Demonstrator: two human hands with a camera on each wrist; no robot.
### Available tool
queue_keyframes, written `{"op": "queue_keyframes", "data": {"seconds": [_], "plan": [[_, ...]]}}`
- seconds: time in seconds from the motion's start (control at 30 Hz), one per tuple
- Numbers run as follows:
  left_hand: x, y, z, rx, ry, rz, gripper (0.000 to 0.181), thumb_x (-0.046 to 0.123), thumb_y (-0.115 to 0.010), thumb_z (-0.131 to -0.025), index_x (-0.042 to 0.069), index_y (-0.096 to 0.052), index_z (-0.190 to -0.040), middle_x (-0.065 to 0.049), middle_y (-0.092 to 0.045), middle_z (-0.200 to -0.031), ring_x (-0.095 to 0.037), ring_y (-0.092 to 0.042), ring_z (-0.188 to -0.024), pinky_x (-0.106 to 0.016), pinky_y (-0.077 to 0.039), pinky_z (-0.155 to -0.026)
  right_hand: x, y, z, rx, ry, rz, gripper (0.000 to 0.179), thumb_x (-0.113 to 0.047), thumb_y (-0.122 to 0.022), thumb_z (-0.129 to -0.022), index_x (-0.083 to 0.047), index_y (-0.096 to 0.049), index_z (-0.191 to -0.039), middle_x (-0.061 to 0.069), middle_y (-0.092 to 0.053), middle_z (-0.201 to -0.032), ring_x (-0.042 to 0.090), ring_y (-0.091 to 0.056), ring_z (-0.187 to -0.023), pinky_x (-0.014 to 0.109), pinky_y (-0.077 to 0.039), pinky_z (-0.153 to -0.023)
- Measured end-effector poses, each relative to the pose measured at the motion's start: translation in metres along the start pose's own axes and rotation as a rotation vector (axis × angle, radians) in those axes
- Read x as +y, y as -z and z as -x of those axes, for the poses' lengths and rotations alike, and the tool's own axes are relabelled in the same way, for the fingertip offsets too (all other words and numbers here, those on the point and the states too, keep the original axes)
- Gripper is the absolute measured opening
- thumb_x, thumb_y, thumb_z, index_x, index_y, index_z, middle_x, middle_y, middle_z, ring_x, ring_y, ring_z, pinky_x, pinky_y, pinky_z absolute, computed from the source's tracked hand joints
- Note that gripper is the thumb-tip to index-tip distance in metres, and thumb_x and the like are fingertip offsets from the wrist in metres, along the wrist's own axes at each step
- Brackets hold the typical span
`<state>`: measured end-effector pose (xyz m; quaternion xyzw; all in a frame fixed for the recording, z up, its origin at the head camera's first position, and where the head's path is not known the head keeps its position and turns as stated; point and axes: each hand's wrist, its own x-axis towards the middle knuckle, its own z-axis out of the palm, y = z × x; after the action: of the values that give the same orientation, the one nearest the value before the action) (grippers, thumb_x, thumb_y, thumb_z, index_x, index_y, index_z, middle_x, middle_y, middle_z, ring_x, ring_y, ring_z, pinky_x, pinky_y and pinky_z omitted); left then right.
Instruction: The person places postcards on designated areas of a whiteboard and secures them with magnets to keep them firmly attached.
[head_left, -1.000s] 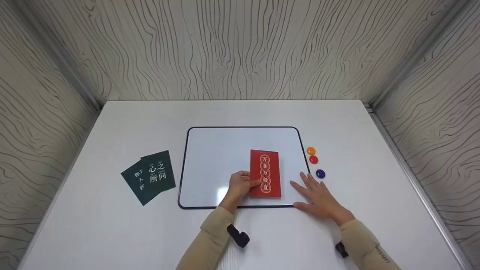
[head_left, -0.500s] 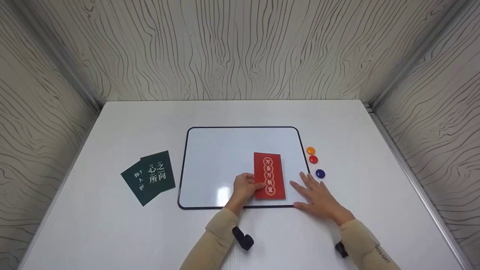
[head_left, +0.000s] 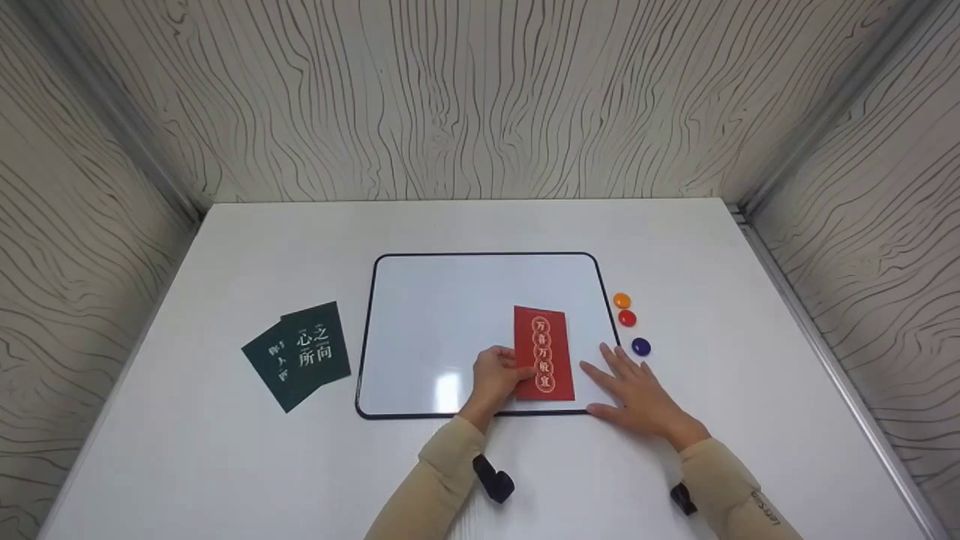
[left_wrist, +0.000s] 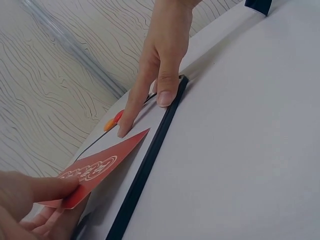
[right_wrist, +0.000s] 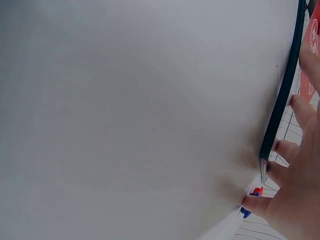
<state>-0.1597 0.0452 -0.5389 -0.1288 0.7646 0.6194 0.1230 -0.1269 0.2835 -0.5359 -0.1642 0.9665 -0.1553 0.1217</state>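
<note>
My left hand (head_left: 496, 376) pinches a red card (head_left: 551, 341) printed with white ringed characters, thumb on top and fingers beneath its left edge. In the left wrist view the card (left_wrist: 107, 167) slants over the whiteboard, its held side raised and a shadow under it. The whiteboard (head_left: 435, 322), white with a thin black frame, lies flat on the table. With fingers spread and straight, my right hand (head_left: 637, 397) rests on the board's lower right corner, its thumb on the frame (right_wrist: 282, 95).
Right of the board lie an orange magnet (head_left: 622, 300), a red magnet (head_left: 627, 318) and a dark blue magnet (head_left: 641, 346), all round. Two dark green cards (head_left: 324, 345) with white characters overlap on the table (head_left: 225, 465) to the left. Wood-grain panels (head_left: 465, 97) enclose the table.
My left hand has carried the red card to the right and slightly toward me, closer to the board's lower right corner. The right hand has stayed in place.
</note>
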Motion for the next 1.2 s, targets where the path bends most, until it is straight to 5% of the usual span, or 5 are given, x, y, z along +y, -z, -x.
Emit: {"op": "queue_keyframes", "data": {"seconds": [0.4,0.87,1.2], "plan": [[-0.003,-0.009,0.006,0.092,-0.164,-0.135,0.029,0.009,-0.08,-0.075,0.001,-0.06,-0.094,-0.01,-0.065,-0.086,-0.012,-0.06,-0.075,-0.023,-0.054,-0.066,0.002,-0.001,0.0,-0.002,0.0,-0.006,0.067,-0.051,-0.059,-0.089,-0.027,-0.037,-0.148,0.014,-0.019,-0.163,0.044,-0.014,-0.149,0.069,-0.013,-0.117],[0.001,-0.009,0.015,0.153,-0.221,-0.32,0.026,0.017,-0.079,-0.078,0.006,-0.062,-0.094,-0.004,-0.065,-0.08,-0.008,-0.057,-0.07,-0.02,-0.048,-0.06,0.001,0.001,-0.001,-0.015,-0.01,-0.014,0.068,-0.051,-0.059,-0.089,-0.029,-0.034,-0.149,0.013,-0.017,-0.163,0.043,-0.012,-0.15,0.069,-0.011,-0.117],[0.0,-0.011,0.016,0.172,-0.218,-0.383,0.037,0.021,-0.079,-0.078,0.005,-0.06,-0.106,-0.003,-0.064,-0.09,-0.011,-0.061,-0.082,-0.025,-0.055,-0.072,0.002,0.0,0.0,0.012,0.013,0.018,0.067,-0.047,-0.061,-0.089,-0.027,-0.037,-0.148,0.015,-0.021,-0.162,0.044,-0.016,-0.149,0.069,-0.016,-0.116]]}}
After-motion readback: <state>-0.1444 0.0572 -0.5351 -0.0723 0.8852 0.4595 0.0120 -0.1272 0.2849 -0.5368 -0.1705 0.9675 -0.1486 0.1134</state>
